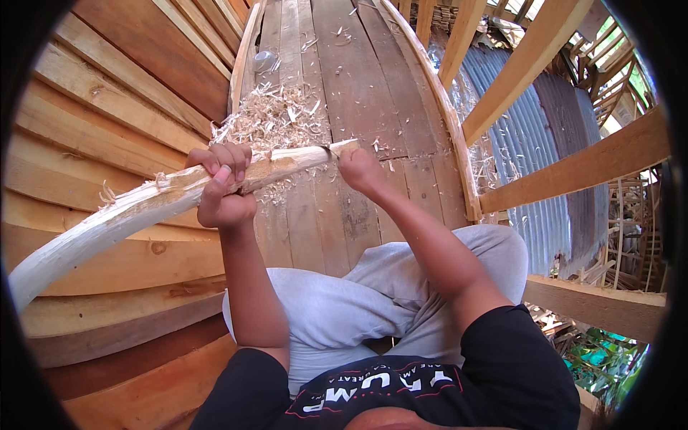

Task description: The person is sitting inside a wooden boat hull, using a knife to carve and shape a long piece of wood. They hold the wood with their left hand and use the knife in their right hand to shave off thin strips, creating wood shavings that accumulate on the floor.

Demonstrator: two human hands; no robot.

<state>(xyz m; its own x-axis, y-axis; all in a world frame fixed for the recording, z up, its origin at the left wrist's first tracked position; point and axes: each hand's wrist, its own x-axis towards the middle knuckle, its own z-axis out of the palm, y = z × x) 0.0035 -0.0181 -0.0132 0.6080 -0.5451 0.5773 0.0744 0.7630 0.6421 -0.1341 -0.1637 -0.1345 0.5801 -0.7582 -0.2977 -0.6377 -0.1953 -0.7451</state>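
Observation:
A long, slightly bent wooden pole (290,163), pale and stripped of bark, slants across in front of me from the lower left to the middle. My left hand (226,185) is closed around its middle part. Near the far right end of the pole, my right hand (360,169) is held in a fist. A small dark blade (330,152), which looks like a knife's, sticks out beside that fist and lies against the wood. The fingers hide its handle.
Curled wood shavings (276,118) lie heaped on the plank floor (369,107) beyond the pole. A small clear container (265,61) stands farther back. A board wall (107,93) rises at left; wooden rails (573,159) and corrugated metal sheets (519,122) are at right.

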